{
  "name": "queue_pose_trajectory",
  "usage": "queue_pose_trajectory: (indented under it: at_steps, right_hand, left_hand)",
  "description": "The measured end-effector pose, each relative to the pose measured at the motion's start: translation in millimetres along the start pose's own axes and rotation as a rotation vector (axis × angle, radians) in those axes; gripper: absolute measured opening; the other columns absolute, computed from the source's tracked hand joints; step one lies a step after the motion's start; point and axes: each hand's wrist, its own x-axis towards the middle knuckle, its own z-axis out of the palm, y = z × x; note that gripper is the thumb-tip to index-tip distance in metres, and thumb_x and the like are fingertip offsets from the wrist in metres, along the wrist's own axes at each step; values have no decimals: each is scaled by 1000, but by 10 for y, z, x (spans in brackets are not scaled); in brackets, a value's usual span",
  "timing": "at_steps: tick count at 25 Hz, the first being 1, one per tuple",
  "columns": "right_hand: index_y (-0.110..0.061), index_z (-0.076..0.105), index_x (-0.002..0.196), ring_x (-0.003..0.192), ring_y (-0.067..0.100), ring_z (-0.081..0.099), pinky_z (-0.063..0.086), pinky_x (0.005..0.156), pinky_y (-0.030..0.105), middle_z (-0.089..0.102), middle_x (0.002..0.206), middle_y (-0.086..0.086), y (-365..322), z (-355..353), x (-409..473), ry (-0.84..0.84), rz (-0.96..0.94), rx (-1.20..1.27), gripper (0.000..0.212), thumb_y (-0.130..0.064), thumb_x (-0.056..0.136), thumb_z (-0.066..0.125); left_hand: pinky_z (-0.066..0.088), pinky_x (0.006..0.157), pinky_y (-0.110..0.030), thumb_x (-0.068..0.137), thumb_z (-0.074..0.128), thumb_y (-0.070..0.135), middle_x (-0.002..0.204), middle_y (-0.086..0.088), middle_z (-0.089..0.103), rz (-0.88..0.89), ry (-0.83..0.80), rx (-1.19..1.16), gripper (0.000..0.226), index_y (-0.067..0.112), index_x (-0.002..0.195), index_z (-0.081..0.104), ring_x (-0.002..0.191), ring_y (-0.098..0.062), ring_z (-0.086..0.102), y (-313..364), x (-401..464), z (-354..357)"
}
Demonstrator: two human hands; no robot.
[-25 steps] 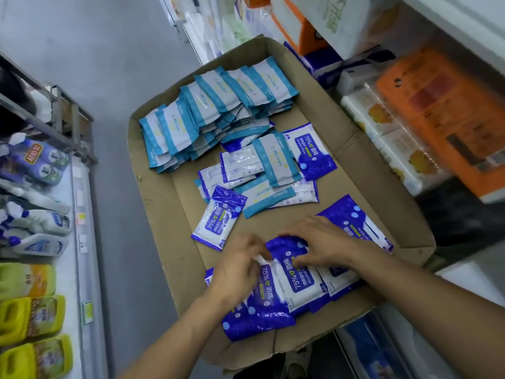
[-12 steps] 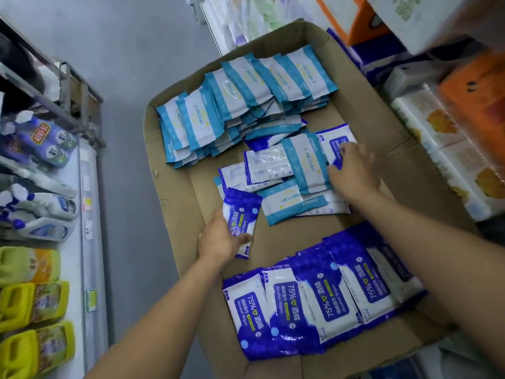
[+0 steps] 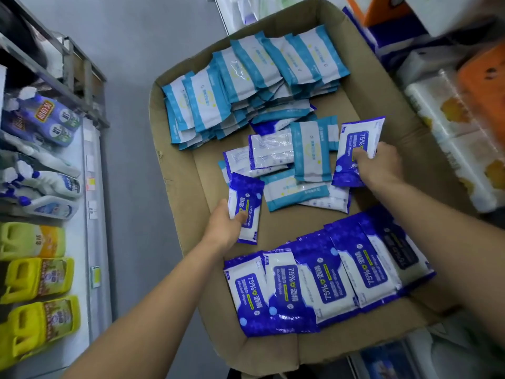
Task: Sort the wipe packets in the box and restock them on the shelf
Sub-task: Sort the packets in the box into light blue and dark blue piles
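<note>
While glossy foil crinkles, left hand (image 3: pixel 224 228) pinching blue packet (image 3: pixel 246 209), cardboard box (image 3: pixel 175 170)

Both forearms are bare to each hand, with no sleeves, gloves or jewellery visible.

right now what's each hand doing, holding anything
Left hand: closed on a dark blue alcohol wipe packet.
Right hand: closed on another dark blue alcohol wipe packet, over the mixed pile in the box.

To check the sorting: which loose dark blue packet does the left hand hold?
The small one at the loose pile's left edge, gripped by the left hand; the right hand holds the other.
</note>
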Motion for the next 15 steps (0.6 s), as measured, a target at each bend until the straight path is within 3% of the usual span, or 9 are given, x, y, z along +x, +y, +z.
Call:
queue_pose_trajectory:
  at_steps: [3,7,10,12,15]
  right_hand:
    - [-7,60,106,89,22,59,38,72,24,63,100,6,81,-199,-344,82,-22,240,25,-28,95,54]
    - [-13,62,96,66,14,61,48,59,23,66,80,1,382,-385,-797,-265,-39,346,6,-14,90,64]
    - [-16,62,87,66,17,61,49,67,30,68,82,7,606,-556,-892,-517,44,172,8,-11,87,68]
    - [-12,61,82,60,14,56,45,61,26,64,73,6,714,-660,-912,-619,75,-19,9,-12,85,70]
    - [-13,57,78,62,15,58,46,55,25,62,71,2,821,-743,-970,-622,54,-324,18,-23,84,71]
  left_hand:
    - [56,82,-41,96,59,24,104,-4,69,-2,44,-188,9,25,100,51,87,-21,69,104,-336,90]
    - [55,89,-41,98,55,18,103,-1,72,-8,-176,-287,15,18,113,59,93,-20,69,181,-900,476]
    - [56,84,-37,94,58,11,103,-1,73,-29,-297,-243,17,19,110,62,93,-18,69,162,-1141,808]
    - [57,85,-42,90,63,10,102,-1,72,-53,-331,-164,17,20,104,61,93,-19,69,97,-1192,948]
    - [55,82,-40,86,67,36,99,3,69,38,-348,257,22,23,101,57,89,-18,67,79,-1209,943]
